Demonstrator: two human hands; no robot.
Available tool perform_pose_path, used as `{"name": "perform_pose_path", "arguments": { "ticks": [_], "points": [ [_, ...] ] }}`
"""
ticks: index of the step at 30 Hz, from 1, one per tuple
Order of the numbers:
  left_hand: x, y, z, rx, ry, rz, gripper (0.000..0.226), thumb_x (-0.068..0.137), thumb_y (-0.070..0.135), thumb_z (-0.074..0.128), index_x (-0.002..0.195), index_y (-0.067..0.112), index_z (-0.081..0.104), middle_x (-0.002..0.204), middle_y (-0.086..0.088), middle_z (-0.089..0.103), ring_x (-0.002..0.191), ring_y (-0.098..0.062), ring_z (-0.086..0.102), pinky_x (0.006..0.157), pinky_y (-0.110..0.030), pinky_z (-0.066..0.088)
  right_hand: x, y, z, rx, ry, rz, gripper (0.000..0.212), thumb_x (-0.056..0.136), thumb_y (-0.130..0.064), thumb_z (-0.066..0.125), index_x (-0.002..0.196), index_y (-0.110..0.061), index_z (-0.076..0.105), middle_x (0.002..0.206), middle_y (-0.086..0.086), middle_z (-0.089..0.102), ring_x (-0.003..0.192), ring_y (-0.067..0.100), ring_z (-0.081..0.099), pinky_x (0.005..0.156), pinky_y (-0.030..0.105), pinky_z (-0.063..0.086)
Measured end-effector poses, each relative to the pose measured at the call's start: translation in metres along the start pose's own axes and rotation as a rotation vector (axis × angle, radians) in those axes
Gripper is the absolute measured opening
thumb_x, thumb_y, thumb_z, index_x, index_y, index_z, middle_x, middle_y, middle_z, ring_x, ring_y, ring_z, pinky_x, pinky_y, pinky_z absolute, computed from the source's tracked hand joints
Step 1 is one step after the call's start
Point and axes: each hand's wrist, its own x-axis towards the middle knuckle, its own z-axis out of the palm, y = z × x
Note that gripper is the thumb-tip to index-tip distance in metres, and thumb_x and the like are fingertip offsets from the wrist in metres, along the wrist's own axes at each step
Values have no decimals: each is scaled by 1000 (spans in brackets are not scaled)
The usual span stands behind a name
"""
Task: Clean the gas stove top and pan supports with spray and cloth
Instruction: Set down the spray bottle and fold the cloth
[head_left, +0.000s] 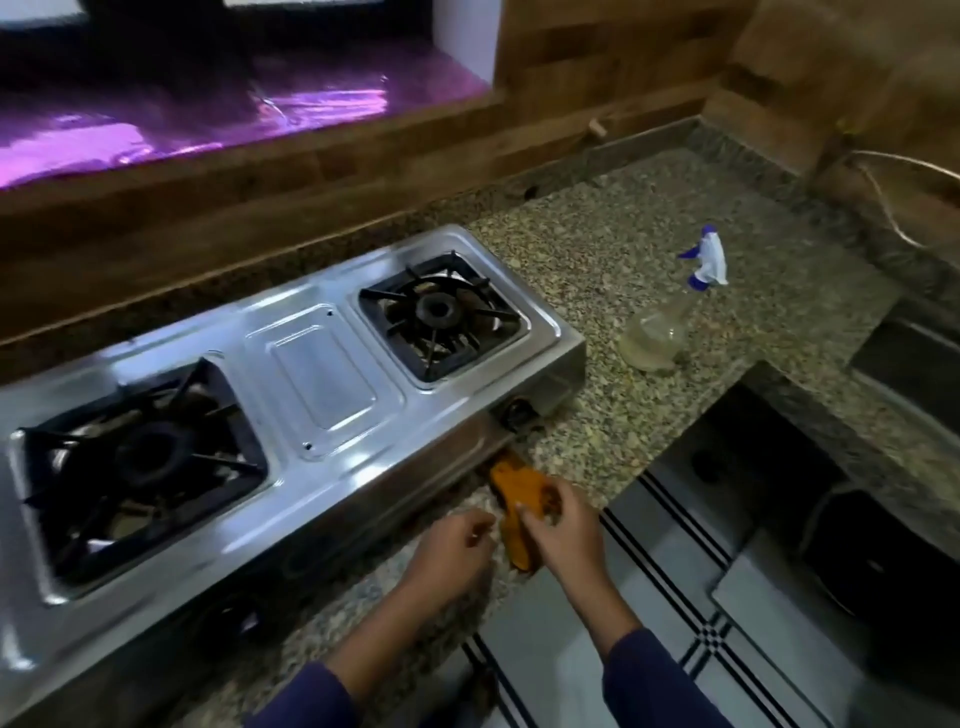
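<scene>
A two-burner steel gas stove lies on a granite counter. Black pan supports sit over the left burner and the right burner. An orange cloth hangs at the stove's front edge below the right knob. My right hand grips the cloth's lower part. My left hand is just left of it, fingers curled toward the cloth, and whether it touches the cloth is unclear. A clear spray bottle with a blue-and-white trigger head stands on the counter right of the stove.
A wooden backsplash and a purple foil-lined ledge run behind the stove. A cable lies at the far right corner. The counter steps down toward a dark sink area. Striped floor tiles show below.
</scene>
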Motion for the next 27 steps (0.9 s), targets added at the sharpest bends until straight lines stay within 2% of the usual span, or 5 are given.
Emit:
{"name": "perform_pose_path", "arguments": {
  "ticks": [4, 10, 14, 22, 27],
  "points": [
    [18, 4, 16, -273, 6, -205, 20, 89, 40, 54, 80, 26, 65, 91, -3, 71, 88, -20, 68, 84, -37, 51, 8, 1, 1, 31, -77, -23, 42, 82, -36, 74, 118, -17, 65, 106, -3, 55, 97, 15, 57, 83, 27, 49],
    [40, 33, 29, -721, 115, -393, 25, 95, 34, 60, 90, 10, 64, 78, -4, 68, 69, -14, 63, 54, -18, 47, 3, 7, -10, 90, -160, -116, 13, 78, -25, 74, 83, -30, 63, 101, -4, 53, 96, 15, 57, 81, 25, 50],
    [45, 60, 33, -662, 168, -272, 15, 96, 22, 58, 86, 11, 54, 73, -5, 56, 59, -11, 53, 49, -16, 42, 5, 20, -36, 258, -196, -107, 10, 74, -40, 71, 77, -32, 65, 132, -12, 44, 122, 4, 42, 96, 24, 44],
    [62, 128, 37, -740, 77, -17, 24, 96, 18, 58, 108, -2, 55, 81, -6, 63, 67, -10, 62, 57, -21, 51, 34, 18, -122, 633, -37, 56, 45, 85, -20, 76, 124, -24, 55, 106, 8, 69, 96, 21, 69, 77, 33, 60],
    [79, 161, 43, -813, 96, 60, 25, 91, 18, 65, 111, 3, 61, 97, -6, 69, 90, -17, 64, 71, -21, 53, 59, 14, -160, 674, -28, 49, 9, 88, -18, 71, 97, -16, 70, 100, 15, 73, 97, 33, 70, 84, 46, 59]
  ]
}}
